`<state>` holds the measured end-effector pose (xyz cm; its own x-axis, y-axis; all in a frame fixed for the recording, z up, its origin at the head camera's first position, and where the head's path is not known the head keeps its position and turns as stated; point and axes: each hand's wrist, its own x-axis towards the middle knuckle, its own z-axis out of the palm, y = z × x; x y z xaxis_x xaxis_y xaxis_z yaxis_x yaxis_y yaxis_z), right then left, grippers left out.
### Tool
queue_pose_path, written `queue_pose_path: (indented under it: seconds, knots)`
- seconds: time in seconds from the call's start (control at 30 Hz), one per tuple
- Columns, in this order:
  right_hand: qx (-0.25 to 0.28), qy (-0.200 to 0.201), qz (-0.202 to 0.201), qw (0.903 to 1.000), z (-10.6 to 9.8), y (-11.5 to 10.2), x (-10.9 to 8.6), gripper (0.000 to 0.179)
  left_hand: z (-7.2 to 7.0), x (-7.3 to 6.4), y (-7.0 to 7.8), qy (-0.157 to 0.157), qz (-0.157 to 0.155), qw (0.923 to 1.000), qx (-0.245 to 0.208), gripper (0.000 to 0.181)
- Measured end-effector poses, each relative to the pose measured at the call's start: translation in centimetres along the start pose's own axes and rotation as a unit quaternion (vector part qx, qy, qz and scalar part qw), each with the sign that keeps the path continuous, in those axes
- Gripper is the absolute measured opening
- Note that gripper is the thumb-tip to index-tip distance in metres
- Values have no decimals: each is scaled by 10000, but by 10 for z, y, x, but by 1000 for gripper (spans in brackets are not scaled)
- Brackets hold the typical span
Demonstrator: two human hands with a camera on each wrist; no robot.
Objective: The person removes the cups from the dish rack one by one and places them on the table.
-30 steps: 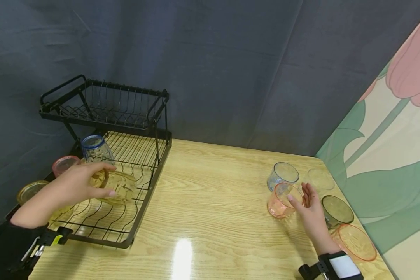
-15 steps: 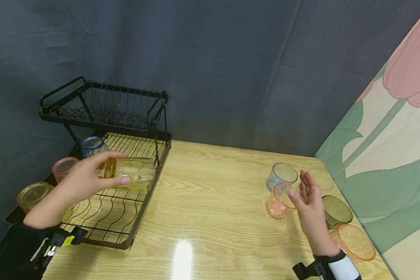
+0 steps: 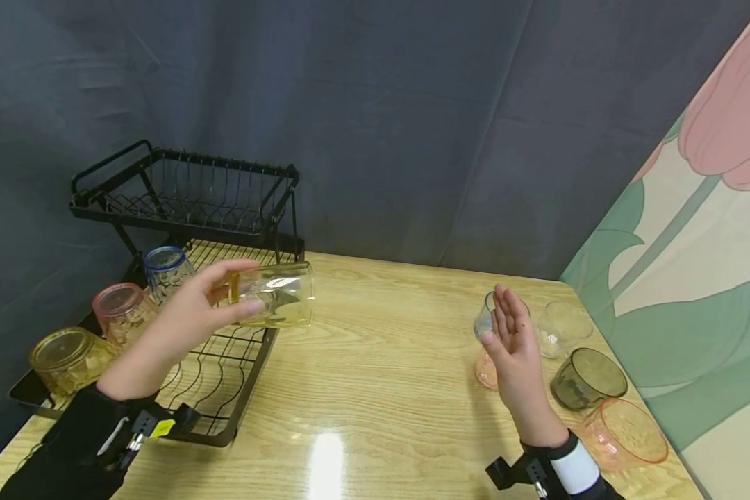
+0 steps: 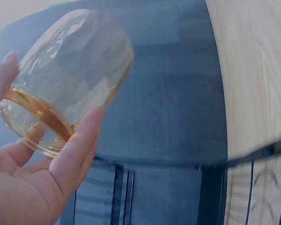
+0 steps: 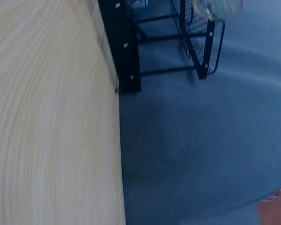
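My left hand (image 3: 190,316) grips a yellow drinking glass (image 3: 281,298) by its thick amber base end, fingers on one side and thumb on the other. The glass lies on its side in the air over the right edge of the black dish rack (image 3: 248,389), its far end pointing right. In the left wrist view the ribbed glass (image 4: 79,61) sits between thumb and fingers. Over the right side of the table, my right hand (image 3: 515,368) is open, palm turned left, holding nothing. It partly hides a blue-rimmed glass (image 3: 483,321) and a pink glass (image 3: 485,371).
On the rack's lower tier stand upturned yellow (image 3: 69,361), pink (image 3: 125,316) and blue (image 3: 167,271) glasses. Above them is the upper tier (image 3: 181,226). A clear glass (image 3: 565,330), an olive glass (image 3: 580,387) and an orange-rimmed glass (image 3: 609,441) line the table's right edge.
My left hand has lifted the yellow glass from above the rack's middle, up and rightward to its right edge. The right hand has moved left, across the pink and blue-rimmed glasses.
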<state>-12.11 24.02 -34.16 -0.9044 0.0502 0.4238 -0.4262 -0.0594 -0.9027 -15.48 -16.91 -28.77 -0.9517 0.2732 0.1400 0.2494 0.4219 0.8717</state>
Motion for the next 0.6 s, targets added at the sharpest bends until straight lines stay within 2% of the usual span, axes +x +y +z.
queue_pose_path:
  seconds: [0.1,0.27,0.47,0.6]
  knots:
    - [179,-230,-168,9994,11,2,1,70,12,6,3,-5,151,9985,-517,60]
    - [282,-532,-347,9976,27,6,4,71,28,13,6,-117,406,9903,-1322,56]
    - [435,-779,-350,9954,40,9,5,74,42,18,13,-218,285,9847,-1707,53]
    - [534,-862,-346,9942,45,9,4,76,49,19,17,-241,181,9783,-2049,54]
